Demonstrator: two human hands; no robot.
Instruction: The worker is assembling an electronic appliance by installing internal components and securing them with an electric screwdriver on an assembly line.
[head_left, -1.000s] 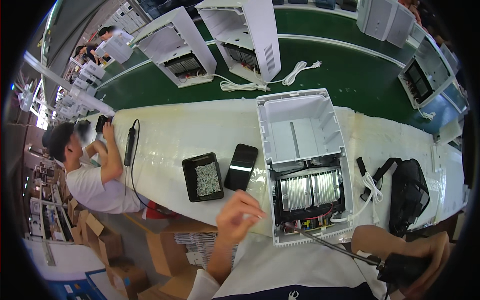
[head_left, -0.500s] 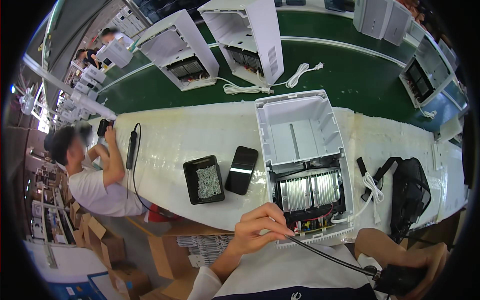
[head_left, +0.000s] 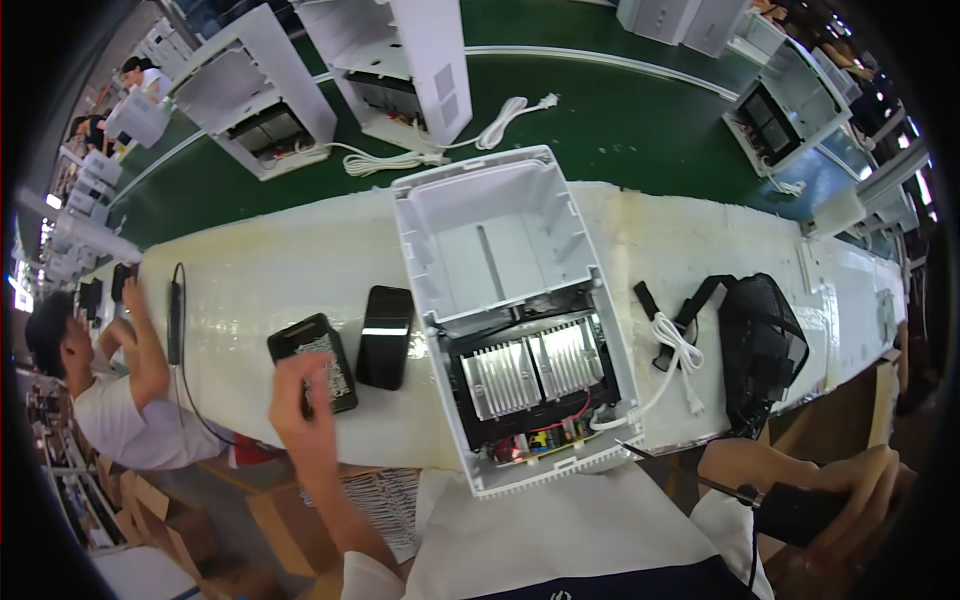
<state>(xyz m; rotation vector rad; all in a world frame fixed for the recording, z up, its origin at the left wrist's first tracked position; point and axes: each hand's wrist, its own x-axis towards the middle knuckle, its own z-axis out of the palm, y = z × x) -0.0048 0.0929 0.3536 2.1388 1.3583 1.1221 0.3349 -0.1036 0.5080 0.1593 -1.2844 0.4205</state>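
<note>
White worktop beside a green floor; left hand (head_left: 300, 385) at the tray (head_left: 313, 362), right hand (head_left: 850, 495) clamped on a black driver (head_left: 800, 512).
Tray near the front edge, left of the phone (head_left: 385, 337) and open casing (head_left: 515, 310); left fingers curled over it, grip unclear; best pinch one screw cleanly; brown cartons (head_left: 290, 520) under the front edge, no label legible.

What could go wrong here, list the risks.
The left hand reaches into the small black tray beside the phone; a knock might scatter its contents. The open white housing overhangs the table's near edge, so a push might tip it. The right hand grips a black tool whose tip points near exposed wiring.
</note>
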